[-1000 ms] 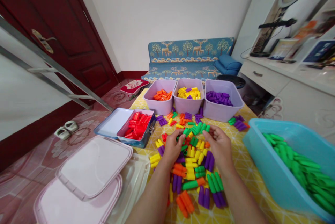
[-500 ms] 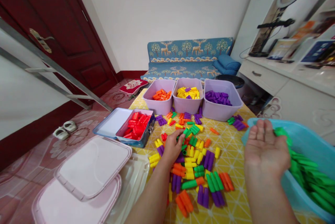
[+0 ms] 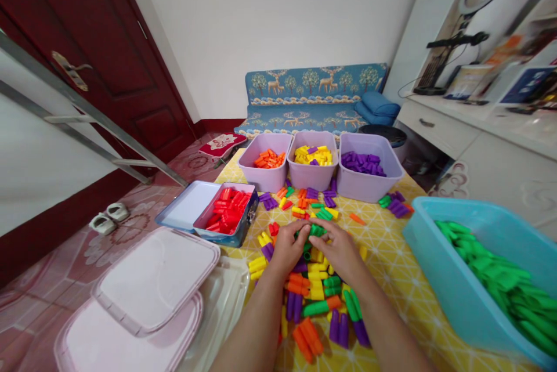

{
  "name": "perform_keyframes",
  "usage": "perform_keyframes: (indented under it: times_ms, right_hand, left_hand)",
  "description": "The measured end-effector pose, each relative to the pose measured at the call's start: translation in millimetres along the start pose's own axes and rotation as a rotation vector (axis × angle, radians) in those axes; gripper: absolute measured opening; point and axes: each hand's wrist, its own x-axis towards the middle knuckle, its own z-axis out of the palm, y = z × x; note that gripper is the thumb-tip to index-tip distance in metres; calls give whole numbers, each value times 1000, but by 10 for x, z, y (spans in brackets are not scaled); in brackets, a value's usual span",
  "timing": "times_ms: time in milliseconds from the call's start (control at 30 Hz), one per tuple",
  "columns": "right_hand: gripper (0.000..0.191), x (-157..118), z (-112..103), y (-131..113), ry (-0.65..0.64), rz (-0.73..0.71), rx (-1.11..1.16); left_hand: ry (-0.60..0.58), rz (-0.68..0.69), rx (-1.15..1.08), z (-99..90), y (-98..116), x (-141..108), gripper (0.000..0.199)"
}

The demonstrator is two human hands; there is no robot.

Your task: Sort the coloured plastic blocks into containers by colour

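Note:
Both my hands meet over a pile of coloured plastic tubes on the table, in green, yellow, purple, orange and red. My left hand (image 3: 291, 247) is closed, its thumb and fingertips at small green tubes (image 3: 318, 230). From the other side my right hand (image 3: 342, 246) curls its thumb and fingers around the same green tubes. The fingers partly hide what each hand grips. Around them lie joined tubes, such as an orange group (image 3: 308, 337) and a purple pair (image 3: 338, 329). On the right stands a blue tub (image 3: 452, 279) with green tubes (image 3: 491, 273) inside.
Three lilac bins (image 3: 265, 177) at the back hold orange, yellow and purple tubes. An open tin box (image 3: 237, 237) with red pieces (image 3: 228, 209) stands left, beside stacked lids (image 3: 159, 279). A metal ladder (image 3: 100, 125) leans at the far left; a patterned sofa (image 3: 313, 93) is behind.
My right hand has moved left from the blue tub, where it was open palm up, to join my left hand at the green tubes. My left hand has stayed at the pile.

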Motion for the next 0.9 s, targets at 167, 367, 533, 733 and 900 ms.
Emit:
perform_keyframes:
  times_ms: [167,367,533,733,900]
  right_hand:
    - [24,34,-39,144,69,40,-29]
    - [36,90,-264,50,244,97,214]
    - [33,88,-563,-218,721,-108,604]
    - [13,67,-1051,-169,1045,-319,811]
    - [29,-18,-1171,-86,978,-259,863]
  left_hand:
    - [163,22,37,-25,38,5,29]
    - [205,-26,199,-13,-13,1,21]
    - [81,12,278,-10,-23,-14,40]
    - [41,-36,291,12,-107,4,44]
    - [31,-30,285,16,-148,22,37]
